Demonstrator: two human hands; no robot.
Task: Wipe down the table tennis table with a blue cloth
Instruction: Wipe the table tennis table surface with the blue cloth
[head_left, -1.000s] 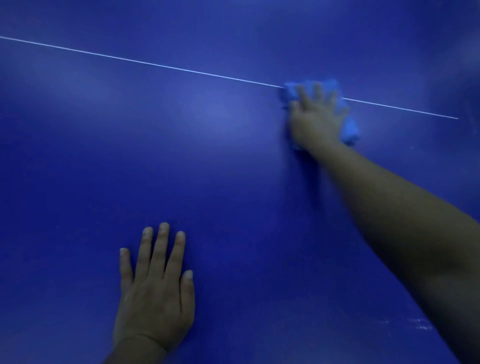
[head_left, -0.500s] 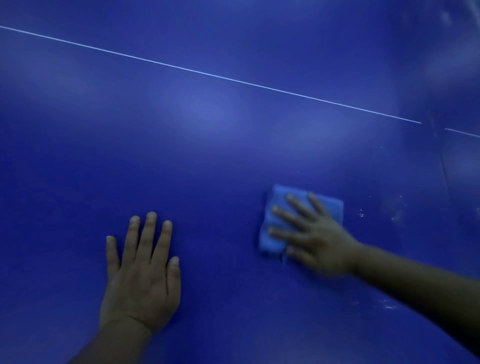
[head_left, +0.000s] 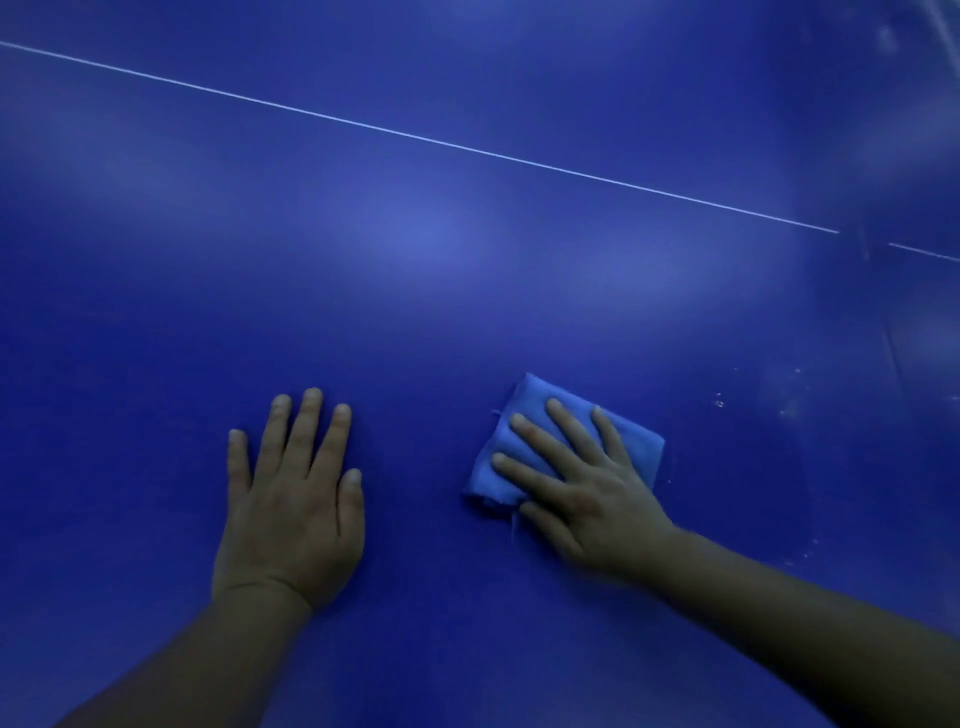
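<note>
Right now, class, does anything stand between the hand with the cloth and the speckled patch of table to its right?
Nothing visible does. The right hand presses flat on the blue cloth, and only bare table lies between it and the pale specks. The left hand rests flat on the other side.
</note>
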